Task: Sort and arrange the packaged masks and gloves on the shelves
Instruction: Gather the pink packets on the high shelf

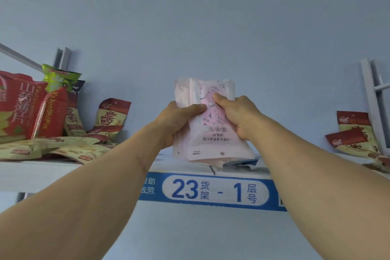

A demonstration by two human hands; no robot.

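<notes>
Pink mask packs (213, 133), a stack upright above the shelf (42, 173) edge; left hand (179, 120) and right hand (238, 116) fingers clamp its sides. Not yet set down; more packs lie beneath the fingers.

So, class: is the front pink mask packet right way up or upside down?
Upside down. On the pink mask packet, held by the left hand and right hand, the printed text reads inverted and the hang hole sits at the bottom.

Snack bags (50, 116) left of mask packs (207, 124)

place: stockroom | evidence: numbered shelf label (213, 191), snack bags (31, 110)
</notes>
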